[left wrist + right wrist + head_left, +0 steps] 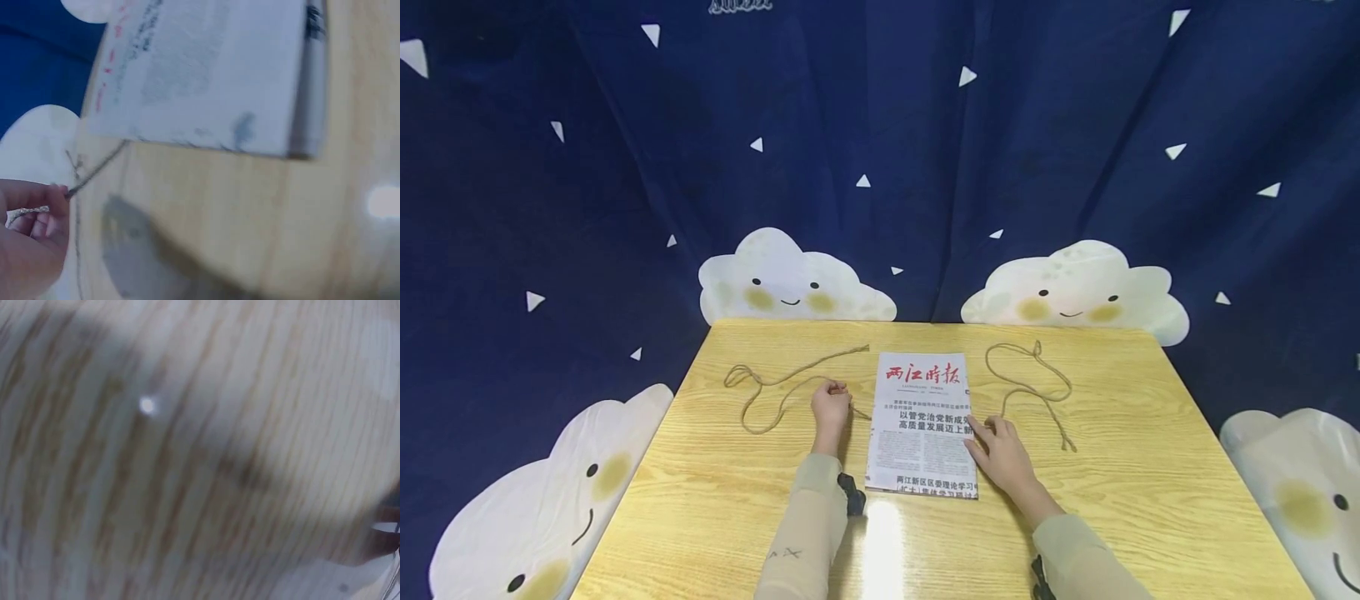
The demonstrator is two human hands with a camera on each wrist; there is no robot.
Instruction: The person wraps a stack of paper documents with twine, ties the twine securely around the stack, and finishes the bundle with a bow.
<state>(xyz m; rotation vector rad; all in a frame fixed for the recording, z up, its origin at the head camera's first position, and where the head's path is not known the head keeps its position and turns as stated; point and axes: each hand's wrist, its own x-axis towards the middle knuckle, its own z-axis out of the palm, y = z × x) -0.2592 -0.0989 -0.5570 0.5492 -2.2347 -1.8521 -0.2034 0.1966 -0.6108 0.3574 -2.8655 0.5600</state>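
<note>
A folded newspaper (pixel 922 454) with a red masthead lies flat in the middle of the wooden table. Left of it, my left hand (pixel 831 408) pinches a thin brown twine (pixel 763 429) between thumb and fingers. In the left wrist view the twine (pixel 97 169) runs taut from the fingertips to the newspaper's edge, where it passes out of sight beneath. My right hand (pixel 1006 457) rests with loosely extended fingers on the newspaper's right edge. Beyond those fingers, more twine (pixel 1047 393) lies in a loose loop, its near part hidden by the hand.
The pale wooden table (pixel 1150 500) ends at the back against a dark blue curtain (pixel 880 100) printed with clouds and small triangles. One free twine end (pixel 857 350) lies near the newspaper's top left corner. Black straps (pixel 852 493) sit at the wrists.
</note>
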